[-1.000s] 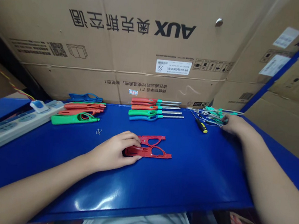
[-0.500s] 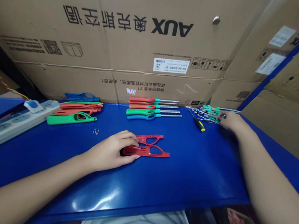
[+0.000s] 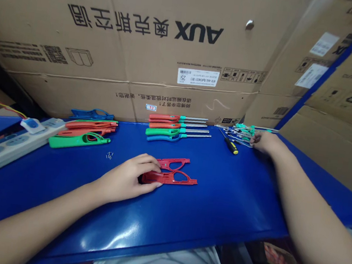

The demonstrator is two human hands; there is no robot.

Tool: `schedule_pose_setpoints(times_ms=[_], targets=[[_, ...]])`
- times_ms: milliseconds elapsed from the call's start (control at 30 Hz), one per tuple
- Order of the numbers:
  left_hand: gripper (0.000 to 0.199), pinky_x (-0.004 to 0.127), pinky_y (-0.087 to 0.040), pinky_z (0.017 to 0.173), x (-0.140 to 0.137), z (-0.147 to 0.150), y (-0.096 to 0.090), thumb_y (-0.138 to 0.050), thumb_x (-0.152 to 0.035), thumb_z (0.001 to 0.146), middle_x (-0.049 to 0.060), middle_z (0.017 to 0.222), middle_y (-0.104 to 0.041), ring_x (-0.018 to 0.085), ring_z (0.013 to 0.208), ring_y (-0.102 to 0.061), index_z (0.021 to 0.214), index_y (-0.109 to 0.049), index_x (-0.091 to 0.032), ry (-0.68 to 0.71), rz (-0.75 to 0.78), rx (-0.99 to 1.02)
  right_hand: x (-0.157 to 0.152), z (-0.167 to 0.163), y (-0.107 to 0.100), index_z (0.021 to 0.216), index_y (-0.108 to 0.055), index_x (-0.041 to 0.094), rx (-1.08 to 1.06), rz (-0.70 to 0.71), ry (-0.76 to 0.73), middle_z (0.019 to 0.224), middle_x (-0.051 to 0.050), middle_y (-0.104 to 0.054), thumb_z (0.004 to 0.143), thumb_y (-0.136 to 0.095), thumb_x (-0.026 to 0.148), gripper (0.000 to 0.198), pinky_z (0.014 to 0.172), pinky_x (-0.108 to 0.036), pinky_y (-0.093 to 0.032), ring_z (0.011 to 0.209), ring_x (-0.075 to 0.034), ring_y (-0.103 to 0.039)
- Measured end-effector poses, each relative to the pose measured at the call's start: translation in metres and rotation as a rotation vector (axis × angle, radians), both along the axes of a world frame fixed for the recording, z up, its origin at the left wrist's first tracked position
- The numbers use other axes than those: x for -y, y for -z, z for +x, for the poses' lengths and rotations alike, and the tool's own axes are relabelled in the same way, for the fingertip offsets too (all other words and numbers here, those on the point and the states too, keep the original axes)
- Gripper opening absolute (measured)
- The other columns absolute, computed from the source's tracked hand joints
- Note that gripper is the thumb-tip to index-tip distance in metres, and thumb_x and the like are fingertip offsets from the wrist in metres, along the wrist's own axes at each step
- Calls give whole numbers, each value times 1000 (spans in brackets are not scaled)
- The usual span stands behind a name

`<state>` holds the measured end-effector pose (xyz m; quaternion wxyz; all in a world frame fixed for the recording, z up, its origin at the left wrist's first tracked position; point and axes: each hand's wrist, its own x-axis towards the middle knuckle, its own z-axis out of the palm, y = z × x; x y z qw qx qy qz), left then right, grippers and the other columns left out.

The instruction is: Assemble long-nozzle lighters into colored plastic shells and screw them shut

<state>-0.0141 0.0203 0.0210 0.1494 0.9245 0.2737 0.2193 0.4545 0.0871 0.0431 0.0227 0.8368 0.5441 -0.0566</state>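
Red plastic casing halves (image 3: 167,178), 2 with looped openings, lie side by side on the glossy blue table (image 3: 215,202). The bare left hand (image 3: 131,176) is clamped across their near ends. The bare right hand (image 3: 266,142) reaches into slender turquoise-and-white parts (image 3: 243,132); I cannot tell if it grips any. A black-and-yellow screwdriver (image 3: 232,147) lies beside them.

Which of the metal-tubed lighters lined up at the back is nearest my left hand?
The blue lighter: it's the only blue one in that row and lies frontmost, with the green lighter directly behind it, farther from your left hand.
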Motion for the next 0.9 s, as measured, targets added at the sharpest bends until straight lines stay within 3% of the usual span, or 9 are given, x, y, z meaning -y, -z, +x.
schedule_pose_setpoints(times_ms=[267, 367, 467, 600, 700, 767, 833, 900], targets=[[21, 33, -55, 95, -2, -1, 2, -65, -32, 93, 7, 113, -69, 21, 108, -65, 110, -69, -20, 4, -3, -5, -4, 1, 8, 127, -60, 19, 1, 43, -11, 129, -10, -61, 98, -61, 37, 35, 92, -43, -56, 110, -22, -64], [22, 33, -54, 96, -2, -3, 3, -64, -33, 94, 7, 114, -69, 21, 109, -64, 111, -69, -20, 3, -19, -16, -5, -2, 12, 117, -64, 17, 14, 76, -16, 118, -10, -66, 94, -65, 28, 26, 86, -39, -56, 105, -24, -65], [24, 33, -54, 96, -2, -4, 2, -63, -35, 95, 7, 116, -68, 21, 111, -63, 112, -69, -20, -4, -26, -40, -3, -8, 10, 102, -66, 18, 49, 161, -10, 107, -12, -70, 88, -63, 16, 15, 77, -35, -52, 100, -28, -66], [25, 34, -54, 95, -4, -6, -2, -61, -38, 96, 8, 113, -68, 22, 108, -64, 110, -69, -19, -15, -21, -81, 4, -25, -2, 109, -61, 17, 118, 380, -29, 118, -20, -66, 94, -50, 22, 20, 83, -43, -48, 113, -36, -59], [25, 34, -54, 95, -6, -8, -7, -59, -37, 96, 8, 113, -68, 22, 108, -65, 109, -69, -19, -18, -19, -121, 12, -51, -12, 105, -61, 16, 81, 724, -191, 108, -19, -68, 94, -49, 25, 19, 86, -48, -47, 108, -37, -58], [24, 34, -54, 94, -7, -10, -11, -59, -38, 96, 8, 112, -68, 23, 106, -65, 108, -70, -20, -29, -25, -156, 19, -76, -16, 104, -60, 17, 37, 862, -394, 105, -17, -68, 96, -47, 26, 18, 89, -47, -46, 103, -34, -60], [24, 35, -55, 94, -8, -12, -15, -58, -38, 95, 8, 112, -68, 23, 105, -66, 106, -70, -20, -42, -32, -192, 29, -106, -18, 105, -60, 18, -61, 901, -602, 107, -15, -67, 98, -44, 26, 19, 87, -42, -48, 101, -30, -62], [25, 35, -56, 91, -9, -15, -20, -58, -38, 94, 8, 111, -68, 23, 102, -67, 105, -71, -20, -54, -36, -225, 42, -137, -19, 111, -59, 19, -162, 839, -737, 111, -12, -67, 100, -44, 27, 20, 83, -38, -50, 99, -26, -64]])
